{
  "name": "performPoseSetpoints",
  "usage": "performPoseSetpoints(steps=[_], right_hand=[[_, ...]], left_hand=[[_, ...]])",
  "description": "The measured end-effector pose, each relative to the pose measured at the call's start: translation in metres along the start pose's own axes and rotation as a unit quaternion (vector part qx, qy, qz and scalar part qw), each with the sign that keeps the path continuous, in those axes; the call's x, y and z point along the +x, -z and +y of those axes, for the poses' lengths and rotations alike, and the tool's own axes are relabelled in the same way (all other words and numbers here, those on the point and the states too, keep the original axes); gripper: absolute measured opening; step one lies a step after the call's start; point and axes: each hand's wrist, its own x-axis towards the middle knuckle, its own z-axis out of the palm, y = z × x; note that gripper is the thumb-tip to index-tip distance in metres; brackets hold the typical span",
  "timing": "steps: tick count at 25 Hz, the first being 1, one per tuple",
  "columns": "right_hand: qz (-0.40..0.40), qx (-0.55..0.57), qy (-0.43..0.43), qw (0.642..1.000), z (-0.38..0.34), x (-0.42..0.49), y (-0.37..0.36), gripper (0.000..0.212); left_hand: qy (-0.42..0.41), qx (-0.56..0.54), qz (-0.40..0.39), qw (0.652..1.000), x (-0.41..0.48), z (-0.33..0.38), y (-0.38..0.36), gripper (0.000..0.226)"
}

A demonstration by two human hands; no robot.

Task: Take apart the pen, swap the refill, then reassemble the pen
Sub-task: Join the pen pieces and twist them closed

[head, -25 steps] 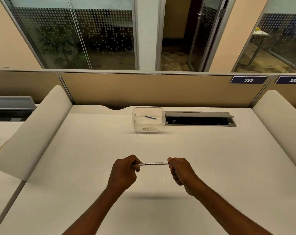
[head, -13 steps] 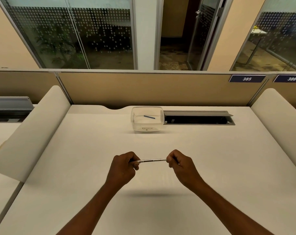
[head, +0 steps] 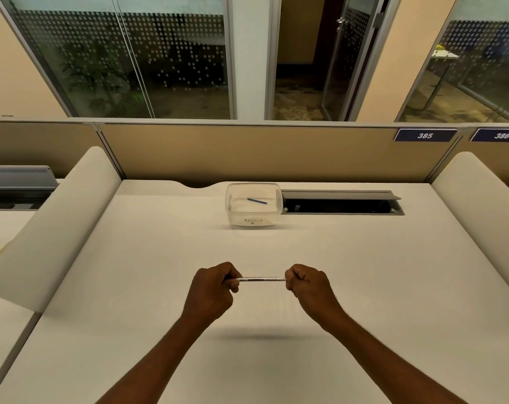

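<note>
A slim white pen [head: 262,279] with dark print on its barrel is held level above the middle of the desk. My left hand [head: 212,290] is closed around its left end and my right hand [head: 311,287] pinches its right end; both ends are hidden inside the fingers. Farther back stands a clear plastic tub [head: 251,220] with a handwritten label. A thin blue refill [head: 256,201] lies on its bottom.
The white desk [head: 130,287] is bounded by curved white side dividers [head: 52,228] and a tan back partition [head: 247,153]. An open grey cable hatch [head: 342,203] sits right beside the tub at the back.
Both hands have stayed on the pen and shifted slightly. The right hand has turned its grip on the pen's right end. The tub and refill have not moved.
</note>
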Motion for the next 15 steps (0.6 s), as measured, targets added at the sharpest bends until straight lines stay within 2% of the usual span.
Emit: performPoseSetpoints(steps=[7, 11, 15], right_hand=[[-0.037, 0.065, -0.084, 0.994, -0.012, 0.000, 0.005, 0.043], [-0.067, 0.181, -0.194, 0.962, -0.016, 0.000, 0.007, 0.039], [-0.091, 0.133, -0.143, 0.977, -0.012, -0.001, 0.013, 0.039]], left_hand=[[-0.015, 0.029, 0.002, 0.999, 0.003, -0.001, 0.003, 0.037], [-0.032, 0.039, 0.006, 0.999, 0.003, 0.004, 0.002, 0.038], [-0.004, 0.021, -0.003, 1.000, 0.004, 0.001, 0.002, 0.034]])
